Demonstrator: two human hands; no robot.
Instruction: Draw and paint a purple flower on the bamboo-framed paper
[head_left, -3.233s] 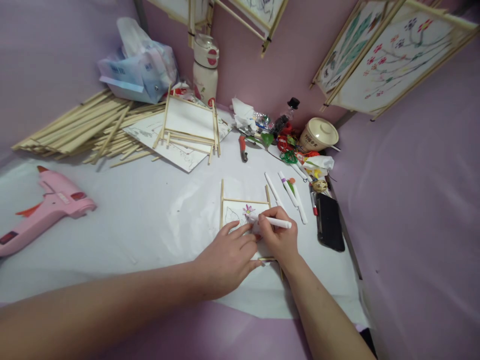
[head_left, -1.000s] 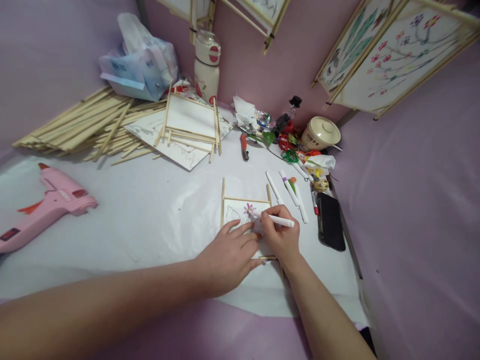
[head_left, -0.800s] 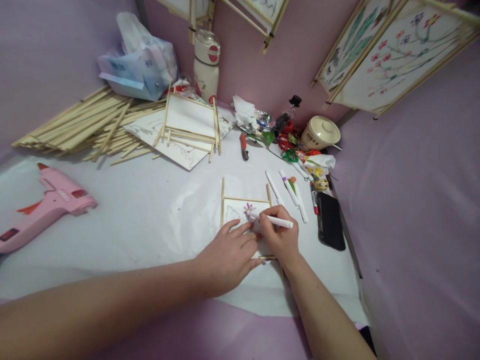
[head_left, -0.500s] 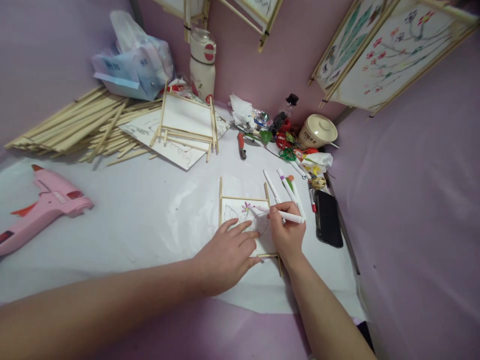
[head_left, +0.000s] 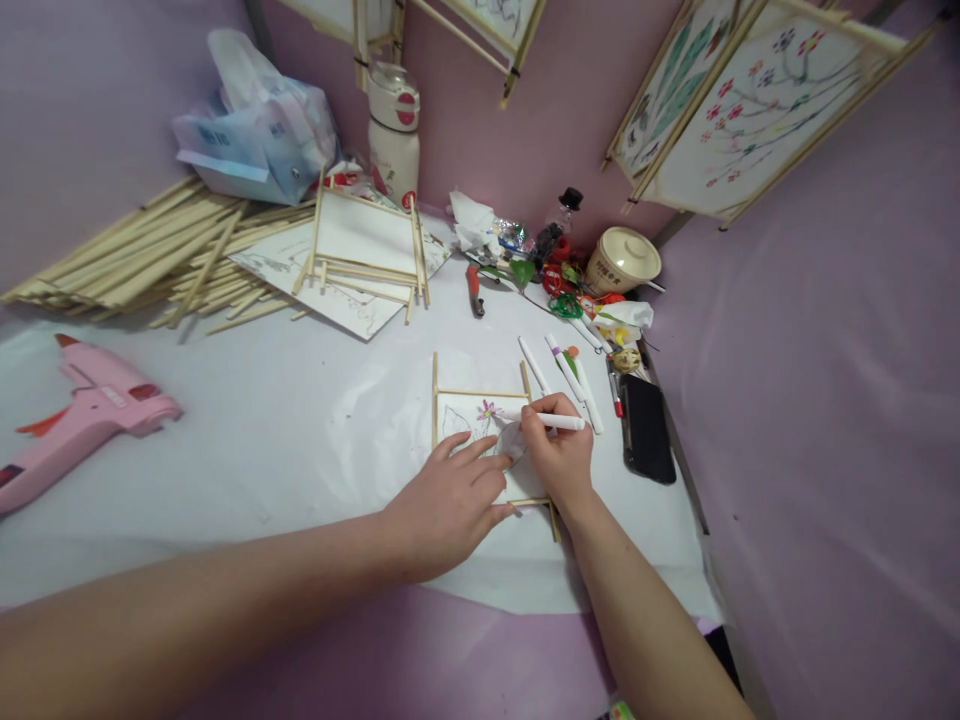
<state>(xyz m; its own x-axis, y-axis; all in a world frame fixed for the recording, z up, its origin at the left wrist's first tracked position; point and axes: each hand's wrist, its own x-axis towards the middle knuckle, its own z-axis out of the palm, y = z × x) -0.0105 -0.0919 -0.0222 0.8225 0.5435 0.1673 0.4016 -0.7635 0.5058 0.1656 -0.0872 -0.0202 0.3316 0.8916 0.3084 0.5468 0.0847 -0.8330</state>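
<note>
A white sheet of paper (head_left: 531, 484) in a frame of thin wooden sticks (head_left: 480, 393) lies on the table in front of me. It bears pencil outlines and a small pink-purple flower (head_left: 489, 411) with a yellowish centre. My left hand (head_left: 457, 505) rests flat on the paper's lower left, fingers spread. In my right hand (head_left: 559, 450) is a white marker (head_left: 561, 421), pinched between thumb and fingers, its tip at the flower's right side. Several more white markers (head_left: 564, 366) lie just beyond that hand.
A pink glue gun (head_left: 97, 410) lies at left. Behind are a pile of wooden sticks (head_left: 127, 250), a tissue pack (head_left: 255, 140), a bottle (head_left: 394, 140) and another stick frame (head_left: 367, 280). A black phone (head_left: 648, 430), a lidded tub (head_left: 622, 262) and red-handled cutters (head_left: 474, 290) stand or lie right and back.
The whole view has shifted slightly, so things sit a little farther left. The marker tip stays by the flower, with the pen's back end tilted slightly differently. My left hand keeps its place on the paper.
</note>
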